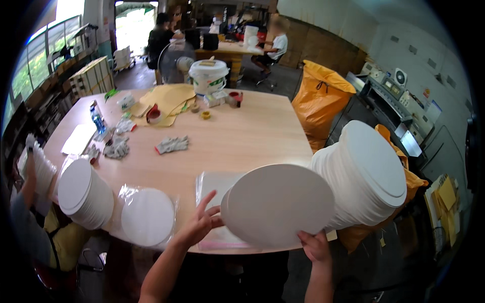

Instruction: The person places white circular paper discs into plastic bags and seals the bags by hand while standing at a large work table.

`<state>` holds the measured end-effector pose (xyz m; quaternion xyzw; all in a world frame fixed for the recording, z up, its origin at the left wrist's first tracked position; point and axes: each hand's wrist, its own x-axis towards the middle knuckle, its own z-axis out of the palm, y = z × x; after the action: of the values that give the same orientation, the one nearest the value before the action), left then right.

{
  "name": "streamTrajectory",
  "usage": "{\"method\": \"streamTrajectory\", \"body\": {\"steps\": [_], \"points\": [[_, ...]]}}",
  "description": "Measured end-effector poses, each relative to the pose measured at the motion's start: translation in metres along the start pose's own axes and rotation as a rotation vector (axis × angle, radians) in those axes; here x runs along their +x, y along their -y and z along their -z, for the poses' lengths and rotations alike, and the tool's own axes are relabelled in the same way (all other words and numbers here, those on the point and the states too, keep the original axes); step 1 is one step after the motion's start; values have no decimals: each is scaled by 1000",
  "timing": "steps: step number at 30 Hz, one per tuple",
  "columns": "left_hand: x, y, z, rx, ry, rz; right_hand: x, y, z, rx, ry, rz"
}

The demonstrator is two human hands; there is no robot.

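Observation:
A large, flat white round disc (278, 206) is tilted up over the near edge of the table, and the rim of another shows behind its left side. My right hand (314, 246) pinches its lower right edge, thumb on the front face. At the disc's left edge is my left hand (201, 223), fingers spread, some tips meeting the rim. Beneath the disc lie clear plastic bags (206, 184), partly hidden. Just right of it leans a tall stack of white discs (353, 177). To the left, a bagged disc (147, 217) lies flat.
Another disc stack (86, 194) stands at the left, near a co-worker's arm (29, 171). Gloves (173, 145), tape rolls (154, 115), a water bottle (97, 120) and a white bucket (208, 76) sit farther back on the table (247, 134). An orange sack (322, 101) stands beyond its right edge.

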<state>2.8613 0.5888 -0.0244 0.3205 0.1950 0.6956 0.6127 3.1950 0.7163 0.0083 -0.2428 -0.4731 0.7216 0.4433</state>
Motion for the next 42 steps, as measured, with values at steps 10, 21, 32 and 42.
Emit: {"method": "streamTrajectory", "body": {"steps": [10, 21, 32, 42], "points": [[0, 87, 75, 253, -341, 65, 20, -123, 41, -140, -2, -128], [-1, 89, 57, 334, -324, 44, 14, -138, 35, -119, -135, -53], [3, 85, 44, 535, -427, 70, 3, -122, 22, -272, -204, -1], [-56, 85, 40, 207, -562, 396, -106, -129, 49, -342, 69, -386]]}}
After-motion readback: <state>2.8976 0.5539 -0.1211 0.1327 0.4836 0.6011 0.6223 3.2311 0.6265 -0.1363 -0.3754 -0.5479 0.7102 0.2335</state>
